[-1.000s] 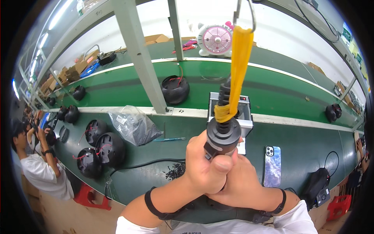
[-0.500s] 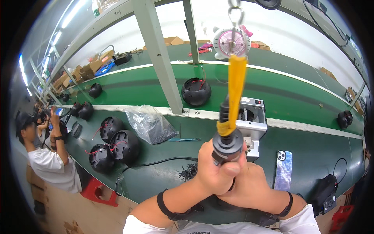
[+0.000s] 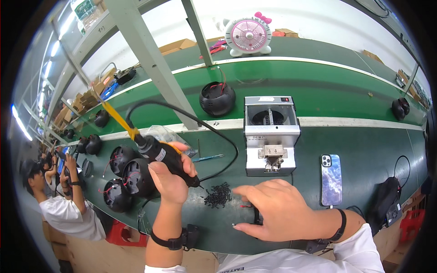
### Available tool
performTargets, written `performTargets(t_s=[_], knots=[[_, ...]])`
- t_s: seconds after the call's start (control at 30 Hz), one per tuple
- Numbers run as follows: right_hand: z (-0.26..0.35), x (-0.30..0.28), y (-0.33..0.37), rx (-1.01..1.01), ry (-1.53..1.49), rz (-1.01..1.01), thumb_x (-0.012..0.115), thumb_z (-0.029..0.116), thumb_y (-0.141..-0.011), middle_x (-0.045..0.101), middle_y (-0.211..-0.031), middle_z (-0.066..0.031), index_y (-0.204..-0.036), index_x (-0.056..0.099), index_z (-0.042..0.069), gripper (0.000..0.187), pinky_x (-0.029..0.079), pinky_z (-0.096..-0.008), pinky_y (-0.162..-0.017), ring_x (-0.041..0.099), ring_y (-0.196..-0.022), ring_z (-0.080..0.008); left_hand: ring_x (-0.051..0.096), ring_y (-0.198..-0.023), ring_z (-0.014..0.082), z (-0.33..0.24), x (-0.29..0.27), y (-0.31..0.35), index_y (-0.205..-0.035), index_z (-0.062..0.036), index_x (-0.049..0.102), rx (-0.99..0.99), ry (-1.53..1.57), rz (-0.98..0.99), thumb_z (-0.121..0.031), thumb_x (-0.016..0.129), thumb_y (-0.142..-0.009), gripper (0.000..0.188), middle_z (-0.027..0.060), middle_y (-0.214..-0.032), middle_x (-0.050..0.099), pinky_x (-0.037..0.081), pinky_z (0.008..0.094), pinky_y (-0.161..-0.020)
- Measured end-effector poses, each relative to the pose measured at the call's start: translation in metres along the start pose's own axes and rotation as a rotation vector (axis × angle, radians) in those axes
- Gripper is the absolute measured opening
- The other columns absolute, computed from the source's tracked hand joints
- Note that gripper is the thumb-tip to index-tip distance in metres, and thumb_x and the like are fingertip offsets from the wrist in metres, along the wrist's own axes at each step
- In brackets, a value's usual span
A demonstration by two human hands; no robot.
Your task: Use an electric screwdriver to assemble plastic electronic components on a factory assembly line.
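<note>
A black electric screwdriver [image 3: 166,159] slants across my left hand [image 3: 173,175], its fingers wrapped round the body. A yellow strap [image 3: 119,117] and a black cord run from its top end, and its bit points down toward a pile of small black screws [image 3: 218,195]. My right hand [image 3: 277,207] is just right of the pile, palm down, thumb and fingers apart. Beneath it, a dark part with a red wire [image 3: 246,206] shows only in part. Something tiny at the thumb tip is too small to make out.
A silver screw feeder [image 3: 271,136] stands behind my right hand, with a phone [image 3: 331,179] to its right. Several round black housings [image 3: 140,176] with red wires sit at left beside a plastic bag [image 3: 164,134]. Another housing [image 3: 217,99] rests on the green belt. A person [image 3: 68,209] sits far left.
My right hand has let go of the screwdriver and moved down beside the screws. My left hand has carried the screwdriver left and tilted it, bit toward the table.
</note>
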State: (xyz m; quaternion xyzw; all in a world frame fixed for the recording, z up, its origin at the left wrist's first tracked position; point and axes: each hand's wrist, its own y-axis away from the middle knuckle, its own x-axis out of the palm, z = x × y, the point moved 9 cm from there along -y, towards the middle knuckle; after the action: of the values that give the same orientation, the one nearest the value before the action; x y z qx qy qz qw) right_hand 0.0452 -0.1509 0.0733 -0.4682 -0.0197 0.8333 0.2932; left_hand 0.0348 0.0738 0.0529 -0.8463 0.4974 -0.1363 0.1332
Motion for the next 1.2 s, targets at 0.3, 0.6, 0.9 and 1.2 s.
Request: performTargets(t_s=[0.3, 0.6, 0.9, 1.2], knots=[[-0.006, 0.003, 0.000, -0.011, -0.042, 0.014, 0.082, 0.034, -0.080, 0.068, -0.092, -0.0076, -0.115, 0.066, 0.006, 0.048, 0.051, -0.0407, -0.084, 0.066, -0.091, -0.0288, 0.047, -0.054, 0.0135, 0.012, -0.006, 0.009, -0.112, -0.0050, 0.056, 0.005, 0.072, -0.089, -0.096, 0.038, -0.078, 0.098, 0.0002, -0.065, 0.049, 0.043, 0.0293, -0.054], [-0.021, -0.007, -0.005, 0.022, -0.263, -0.142, 0.080, 0.015, -0.083, 0.060, -0.107, -0.0135, -0.122, 0.064, -0.003, 0.046, 0.049, -0.0403, -0.089, 0.059, -0.101, -0.0319, 0.049, -0.048, 0.0117, -0.082, 0.061, 0.007, -0.118, -0.0053, 0.052, 0.130, 0.342, 0.084, -0.086, 0.057, -0.081, 0.089, -0.0010, -0.064, 0.052, 0.042, 0.0278, -0.049], [-0.018, 0.005, 0.000, 0.021, -0.216, -0.094, 0.077, 0.024, -0.088, 0.064, -0.092, -0.0019, -0.099, 0.077, 0.012, 0.016, 0.050, -0.0371, -0.081, 0.061, -0.090, -0.0243, 0.049, -0.045, 0.0128, -0.121, 0.087, 0.019, -0.118, -0.0061, 0.046, 0.138, 0.355, 0.238, -0.072, 0.055, -0.094, 0.071, 0.0006, -0.064, 0.051, 0.046, 0.0299, -0.048], [-0.005, 0.006, 0.003, -0.025, -0.139, -0.078, 0.077, 0.018, -0.085, 0.062, -0.090, -0.0040, -0.095, 0.073, 0.010, 0.013, 0.050, -0.0383, -0.080, 0.059, -0.089, -0.0266, 0.052, -0.043, 0.0151, -0.119, 0.103, 0.021, -0.113, -0.0051, 0.046, 0.073, 0.313, 0.256, -0.079, 0.052, -0.091, 0.077, 0.0017, -0.059, 0.053, 0.047, 0.0319, -0.044]])
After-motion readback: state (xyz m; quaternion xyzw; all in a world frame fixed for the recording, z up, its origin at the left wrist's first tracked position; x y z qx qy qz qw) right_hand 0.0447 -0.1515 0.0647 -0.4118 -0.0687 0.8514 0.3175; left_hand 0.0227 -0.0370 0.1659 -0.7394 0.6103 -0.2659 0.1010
